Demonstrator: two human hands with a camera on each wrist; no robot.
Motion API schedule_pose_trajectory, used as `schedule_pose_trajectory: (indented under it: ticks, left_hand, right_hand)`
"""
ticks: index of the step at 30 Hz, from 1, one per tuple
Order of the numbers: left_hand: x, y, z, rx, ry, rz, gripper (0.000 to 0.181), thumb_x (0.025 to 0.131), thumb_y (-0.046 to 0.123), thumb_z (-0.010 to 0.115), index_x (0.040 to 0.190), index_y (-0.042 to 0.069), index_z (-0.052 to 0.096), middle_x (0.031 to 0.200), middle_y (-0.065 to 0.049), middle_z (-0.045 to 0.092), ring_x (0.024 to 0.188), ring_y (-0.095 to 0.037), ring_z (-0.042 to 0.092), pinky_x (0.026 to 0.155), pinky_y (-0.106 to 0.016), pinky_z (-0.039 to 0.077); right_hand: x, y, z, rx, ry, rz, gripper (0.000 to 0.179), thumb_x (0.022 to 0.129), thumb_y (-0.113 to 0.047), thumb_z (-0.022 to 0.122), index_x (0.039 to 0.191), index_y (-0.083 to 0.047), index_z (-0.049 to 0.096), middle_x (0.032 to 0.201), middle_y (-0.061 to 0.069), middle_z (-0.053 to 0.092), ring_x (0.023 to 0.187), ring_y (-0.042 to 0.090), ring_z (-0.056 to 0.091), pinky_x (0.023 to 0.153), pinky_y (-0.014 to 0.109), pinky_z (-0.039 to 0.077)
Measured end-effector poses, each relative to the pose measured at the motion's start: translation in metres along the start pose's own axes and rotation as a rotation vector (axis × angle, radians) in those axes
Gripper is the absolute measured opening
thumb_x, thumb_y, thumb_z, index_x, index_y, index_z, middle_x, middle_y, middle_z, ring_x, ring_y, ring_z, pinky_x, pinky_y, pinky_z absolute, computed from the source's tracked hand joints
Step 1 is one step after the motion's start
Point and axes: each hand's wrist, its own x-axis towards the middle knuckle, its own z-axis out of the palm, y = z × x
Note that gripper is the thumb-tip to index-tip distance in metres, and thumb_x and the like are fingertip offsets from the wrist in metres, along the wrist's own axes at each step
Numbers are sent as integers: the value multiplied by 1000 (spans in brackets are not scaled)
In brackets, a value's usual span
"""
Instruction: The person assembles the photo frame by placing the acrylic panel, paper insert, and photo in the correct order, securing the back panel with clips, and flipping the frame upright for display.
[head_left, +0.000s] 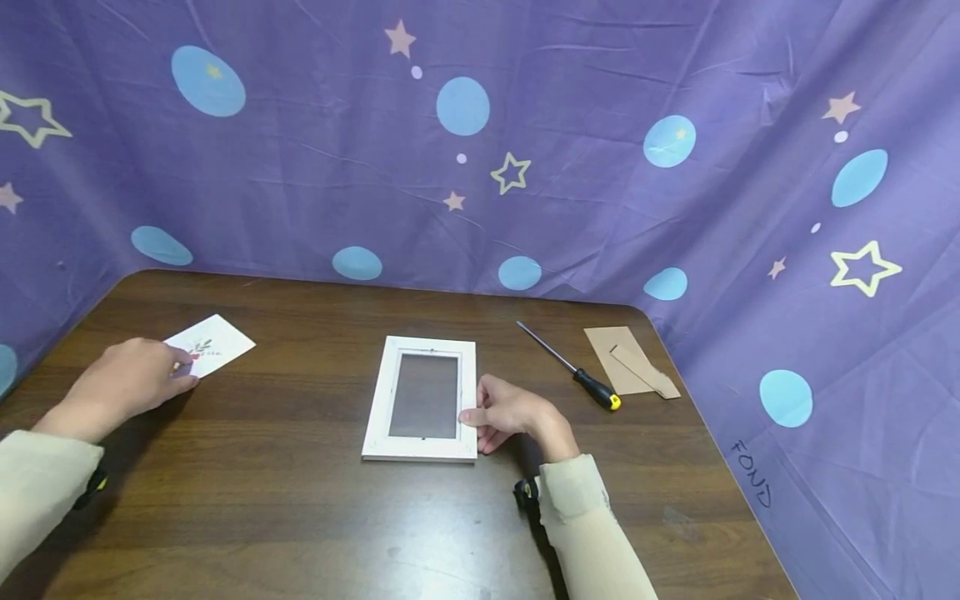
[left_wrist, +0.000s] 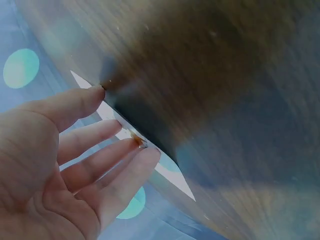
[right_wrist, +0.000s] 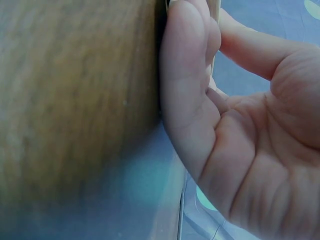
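At the table's left side my left hand (head_left: 131, 379) reaches over a white card (head_left: 225, 343) printed with a small sprig. In the left wrist view its fingertips rest on the card (left_wrist: 175, 179), its thumb sits right at the near edge, and a gap shows between thumb and fingers. A white picture frame (head_left: 435, 451) lies at the middle, its opening (head_left: 425, 396) showing a dark pane. My right hand (head_left: 517, 417) grips the frame's right side, thumb on top and fingers along the edge. The right wrist view shows those fingers (right_wrist: 182, 75) close against the table.
Right of the frame lies a screwdriver (head_left: 596, 389) with a black and yellow handle. Beyond it are a brown backing board (head_left: 606, 337) and a cardboard strut (head_left: 647, 372), near the table's right edge. A purple patterned curtain (head_left: 570, 100) surrounds the wooden table (head_left: 300, 517).
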Motion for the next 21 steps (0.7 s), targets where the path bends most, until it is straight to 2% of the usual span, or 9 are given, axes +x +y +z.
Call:
schedule_pose_trajectory:
  ticks: [3, 8, 11, 14, 17, 21]
  left_hand:
    - [1, 5, 0, -2, 5, 9, 26, 90, 15, 76, 103, -7, 76, 87, -28, 73, 72, -43, 68, 62, -62, 56]
    - [2, 14, -1, -13, 39, 26, 17, 90, 10, 71, 98, -2, 78, 83, -23, 73, 67, -35, 66, 58, -57, 54]
    - [3, 18, 0, -28, 79, 44, 6, 88, 7, 70, 88, 4, 75, 74, -16, 69, 61, -29, 59, 51, -50, 49]
    - [5, 23, -1, -38, 138, 71, 2, 86, 4, 72, 86, 5, 73, 66, -5, 61, 57, -23, 47, 46, -42, 40]
    - [7, 29, -3, -60, 207, 87, 10, 82, 0, 75, 92, 0, 74, 65, -1, 60, 57, -22, 45, 45, -40, 38]
    - [10, 38, -9, -108, 280, 51, 19, 80, -1, 74, 99, -2, 76, 68, -1, 64, 59, -22, 48, 47, -38, 40]
  right_hand:
    - [0, 0, 0, 4, -1, 0, 28, 104, -10, 69, 102, -3, 42, 75, 14, 60, 59, 24, 67, 61, 40, 68]
    - [0, 0, -1, 2, -3, 2, 28, 104, -10, 70, 102, -3, 42, 75, 14, 60, 59, 25, 68, 62, 41, 68]
    - [1, 0, -1, -1, -5, 3, 28, 104, -10, 70, 103, -3, 42, 75, 14, 61, 59, 25, 68, 63, 41, 68]
    - [1, 0, -1, 2, -7, 2, 28, 104, -10, 70, 103, -3, 42, 75, 14, 61, 59, 25, 68, 62, 41, 68]
    - [1, 1, -1, 5, -6, -1, 28, 104, -10, 69, 103, -3, 42, 75, 14, 61, 59, 25, 68, 62, 41, 68]
    - [1, 1, -1, 7, -7, -6, 28, 104, -9, 69, 102, -3, 42, 75, 14, 61, 59, 25, 68, 62, 40, 68]
